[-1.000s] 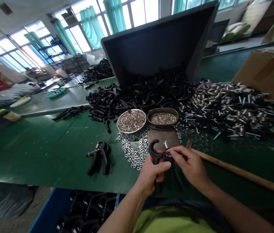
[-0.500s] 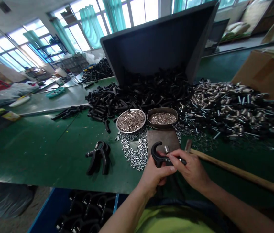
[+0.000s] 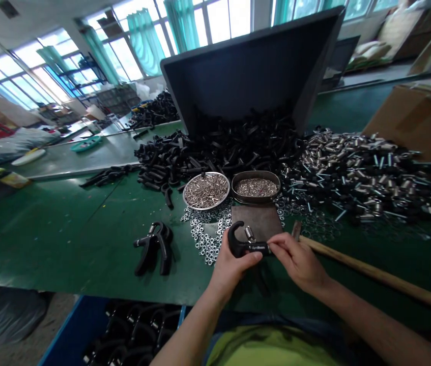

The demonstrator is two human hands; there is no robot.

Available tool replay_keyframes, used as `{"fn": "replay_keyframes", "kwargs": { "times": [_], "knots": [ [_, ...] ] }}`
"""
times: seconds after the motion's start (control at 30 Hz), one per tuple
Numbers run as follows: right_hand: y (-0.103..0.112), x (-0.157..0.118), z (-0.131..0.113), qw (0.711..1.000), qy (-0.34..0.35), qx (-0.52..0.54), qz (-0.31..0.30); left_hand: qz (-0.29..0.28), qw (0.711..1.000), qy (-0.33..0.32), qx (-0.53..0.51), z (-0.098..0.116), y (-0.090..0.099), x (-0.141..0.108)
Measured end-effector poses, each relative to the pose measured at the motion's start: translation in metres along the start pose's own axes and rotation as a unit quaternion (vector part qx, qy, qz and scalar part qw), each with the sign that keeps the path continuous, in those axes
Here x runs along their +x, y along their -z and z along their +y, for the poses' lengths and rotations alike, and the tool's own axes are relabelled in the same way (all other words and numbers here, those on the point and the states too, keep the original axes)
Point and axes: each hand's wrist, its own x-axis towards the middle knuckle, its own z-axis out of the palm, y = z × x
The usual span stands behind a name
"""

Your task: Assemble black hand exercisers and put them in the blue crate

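Black hooked handle [image 3: 254, 248] sits above the green table [image 3: 96, 244], near the metal plate [image 3: 266, 218]; the left hand's [image 3: 229, 263] fingers clamp its curved end. Rightward, a coil spring [image 3: 249, 233] rises from it. The right hand's [image 3: 298, 262] fingertips meet at its far end, any small piece indistinct. Farther right lies a hammer [image 3: 371, 273].

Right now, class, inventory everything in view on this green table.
tipped bin: one, grey, back
curved parts: many, black, before bin
filled round metal dish: one, silver, centre
filled oval tin: one, dark, beside dish
metal rings: many, silver, before dish
flat metal plate: one, brown, before tin
cylindrical metal parts: many, silver, right
wooden-handled hammer: one, brown, right
cardboard box: one, brown, right
loose handgrip: one, black, left
held handgrip: one, black, front
left hand: one, bare, holding handgrip
right hand: one, bare, handgrip's end
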Motion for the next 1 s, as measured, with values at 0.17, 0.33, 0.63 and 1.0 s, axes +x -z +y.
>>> {"fn": "replay_keyframes", "kwargs": {
  "times": [0.17, 0.33, 0.63, 1.0],
  "knots": [
    [-0.007, 0.004, -0.001, 0.996, 0.081, -0.008, 0.026, -0.038, 0.998, 0.043, -0.003, -0.006, 0.005, -0.002],
    [-0.022, 0.008, -0.008, 0.923, -0.309, 0.217, -0.075, 0.050, 0.978, -0.158, 0.126, -0.012, 0.007, -0.001],
    [-0.010, 0.007, -0.007, 0.891, -0.332, 0.262, -0.167, -0.017, 0.996, -0.047, 0.074, -0.013, 0.019, -0.001],
    [-0.030, 0.034, -0.014, 0.921, -0.234, 0.213, -0.228, 0.050, 0.981, -0.129, 0.140, -0.016, 0.016, -0.005]
  ]
}}
